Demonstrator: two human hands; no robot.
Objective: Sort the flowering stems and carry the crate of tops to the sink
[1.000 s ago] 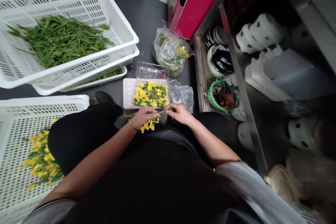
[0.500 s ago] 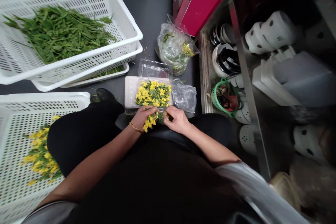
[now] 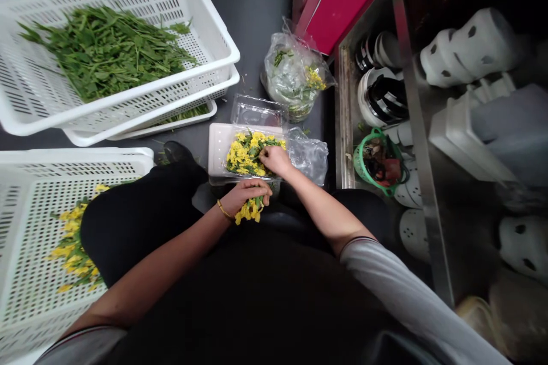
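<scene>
**Two hands at a tray of yellow flowers**

The left hand [image 3: 248,191] is clenched around a small bunch of yellow-flowered green sprigs [image 3: 250,210], with the blooms hanging toward the lap. This grip likely keeps the stems together as one bundle. A thin gold bracelet [image 3: 222,209] circles the wrist.

Just ahead, the right hand [image 3: 274,159] rests fingertips-down on the loose yellow flowers [image 3: 244,154] in a shallow white rectangular plastic tray [image 3: 217,145]. Its fingers are curled, but whether they pinch a sprig cannot be told. The tray lies directly beyond both hands, probably so that each reach is short.

Beyond the tray lies a clear plastic lid [image 3: 258,111]. To the right of the right hand is a crumpled clear plastic bag [image 3: 311,154], and farther out a clear bag of green and yellow trimmings [image 3: 295,74]. Far to the left of the left hand stands a white perforated basket [image 3: 205,77] of green leaves [image 3: 103,51]. Nearer is a second white perforated basket [image 3: 128,155] holding more yellow sprigs [image 3: 72,245].

Half a second earlier the right hand touched the bunch beside the left hand. Now it has moved forward onto the tray, while the left hand holds the bunch in much the same place.
</scene>
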